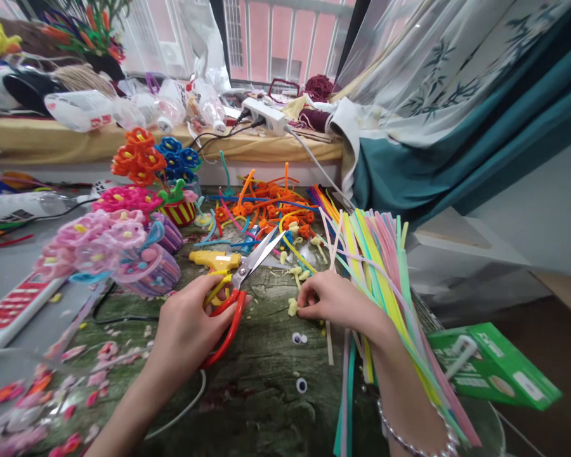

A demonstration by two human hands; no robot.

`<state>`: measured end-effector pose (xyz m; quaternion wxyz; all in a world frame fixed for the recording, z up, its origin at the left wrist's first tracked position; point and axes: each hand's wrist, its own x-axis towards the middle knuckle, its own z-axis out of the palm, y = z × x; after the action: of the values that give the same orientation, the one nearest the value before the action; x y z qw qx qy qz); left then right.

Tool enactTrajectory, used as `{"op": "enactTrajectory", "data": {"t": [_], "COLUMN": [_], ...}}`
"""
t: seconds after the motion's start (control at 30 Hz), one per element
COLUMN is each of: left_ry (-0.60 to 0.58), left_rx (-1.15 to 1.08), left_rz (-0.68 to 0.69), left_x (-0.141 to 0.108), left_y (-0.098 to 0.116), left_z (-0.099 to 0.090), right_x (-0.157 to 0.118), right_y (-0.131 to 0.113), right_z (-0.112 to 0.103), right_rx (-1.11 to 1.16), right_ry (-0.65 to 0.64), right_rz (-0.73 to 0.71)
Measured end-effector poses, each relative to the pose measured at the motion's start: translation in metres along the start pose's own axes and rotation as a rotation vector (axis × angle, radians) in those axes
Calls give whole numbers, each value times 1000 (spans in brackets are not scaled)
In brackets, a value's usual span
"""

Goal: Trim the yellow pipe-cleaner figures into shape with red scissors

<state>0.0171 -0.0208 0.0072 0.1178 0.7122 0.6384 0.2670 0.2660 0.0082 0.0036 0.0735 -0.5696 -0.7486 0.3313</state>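
Note:
My left hand [188, 324] grips a pair of scissors [252, 263] with one red and one yellow handle; the blades are parted and point away to the upper right. Between the fingertips of my right hand [340, 298] is a small pale yellow fuzzy piece [292, 307], held low over the green table. Similar yellow bits lie just beyond the fingers. Under and beside my right forearm runs a bundle of pastel pipe cleaners [385, 273]. A yellow glue gun [215, 259] lies behind the scissors. Two googly eyes [301, 385] rest nearer to me.
Pipe-cleaner flowers in pots [147, 270] stand at the left, near a keyboard [14, 311]. Orange pipe-cleaner pieces [276, 197] are heaped at the back. A green box [495, 365] sits at the right. Plastic bottles and a power strip [265, 115] lie on the windowsill.

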Motion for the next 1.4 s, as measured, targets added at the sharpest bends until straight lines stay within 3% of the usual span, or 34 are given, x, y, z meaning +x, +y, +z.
{"op": "enactTrajectory", "data": {"t": [0.17, 0.3, 0.5, 0.67, 0.83, 1.0, 1.13, 1.27, 1.4], "left_ry": [2, 8, -1, -82, -183, -271, -360, -370, -299], "left_rx": [5, -4, -42, -296, -671, -790, -864, -904, -889], "left_rz": [-10, -33, -34, -117, -214, -232, -196, -195, -248], "left_x": [0, 0, -1, 0, -4, -12, -16, -17, -17], "left_y": [1, 2, 4, 4, 14, 28, 25, 20, 21], "left_z": [-2, -2, -3, -4, -9, -12, -7, -3, -1], "right_x": [4, 4, 5, 8, 8, 9, 9, 7, 5], "right_y": [-1, 0, -5, -8, -18, -31, -42, -54, -61], "right_z": [-3, -7, -5, 1, 5, 14, 22, 27, 33], "right_rx": [341, 715, 1066, 1260, 1355, 1373, 1342, 1319, 1296], "right_ry": [21, 34, 55, 24, -3, 23, 66, 101, 136], "right_rz": [-67, 1, -16, -46, -70, -132, -124, -84, -39]}}
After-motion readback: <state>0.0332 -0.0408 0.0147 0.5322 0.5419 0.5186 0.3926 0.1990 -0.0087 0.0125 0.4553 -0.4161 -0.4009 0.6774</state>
